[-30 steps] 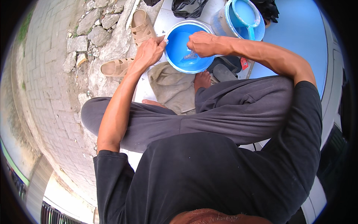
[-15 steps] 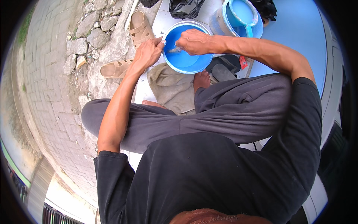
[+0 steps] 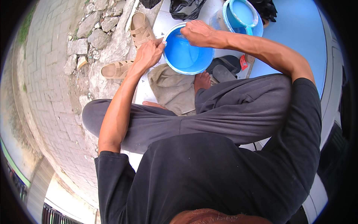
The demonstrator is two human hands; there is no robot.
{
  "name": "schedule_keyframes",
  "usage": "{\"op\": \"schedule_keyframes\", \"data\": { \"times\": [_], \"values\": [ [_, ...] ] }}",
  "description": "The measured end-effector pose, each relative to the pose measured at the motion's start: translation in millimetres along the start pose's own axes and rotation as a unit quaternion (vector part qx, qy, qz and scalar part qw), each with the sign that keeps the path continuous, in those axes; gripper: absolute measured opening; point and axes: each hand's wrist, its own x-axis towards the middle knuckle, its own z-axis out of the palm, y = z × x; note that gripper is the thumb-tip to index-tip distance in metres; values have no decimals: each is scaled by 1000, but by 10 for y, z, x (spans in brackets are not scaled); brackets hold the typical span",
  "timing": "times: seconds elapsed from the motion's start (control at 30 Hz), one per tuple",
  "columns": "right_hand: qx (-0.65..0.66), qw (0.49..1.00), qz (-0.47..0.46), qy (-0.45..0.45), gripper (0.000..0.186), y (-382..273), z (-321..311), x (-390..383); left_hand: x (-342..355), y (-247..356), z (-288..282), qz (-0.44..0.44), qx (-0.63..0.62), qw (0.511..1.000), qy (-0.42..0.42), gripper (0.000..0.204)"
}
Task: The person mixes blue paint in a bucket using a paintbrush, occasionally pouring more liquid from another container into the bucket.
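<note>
A blue bucket (image 3: pixel 181 71) with a pale rim stands in front of my feet, blue liquid (image 3: pixel 182 54) inside. My left hand (image 3: pixel 149 54) is closed on its left rim. Over the far part of the opening, my right hand (image 3: pixel 197 33) is curled into a fist. A small greyish end shows below the fingers, against the inner wall; my hand hides the rest of what it holds, and I cannot make out its kind.
Beyond to the right stands a second bucket (image 3: pixel 219 23) with a blue dipper (image 3: pixel 244 13) on it. Black plastic bags (image 3: pixel 186 9) lie at the far edge. Tan sandals (image 3: pixel 141 28), a brown cloth (image 3: pixel 169 87) and dark sandals (image 3: pixel 227 67) lie around; rubble stones (image 3: pixel 99 38) are at left.
My right hand has moved up and slightly right, from over the middle of the bucket to its far rim. My left hand stays on the rim.
</note>
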Motion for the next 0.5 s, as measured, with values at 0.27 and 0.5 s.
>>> {"op": "schedule_keyframes", "data": {
  "times": [0.27, 0.5],
  "values": [
    [113, 985, -126, -32, 9, -145, 133, -103, 2, 9, -7, -8, -6, 1000, -9, 42],
    [19, 997, -26, -67, 9, 43, 1, -106, -10, -17, 17, 17, 19, 999, 20, 45]
  ]
}}
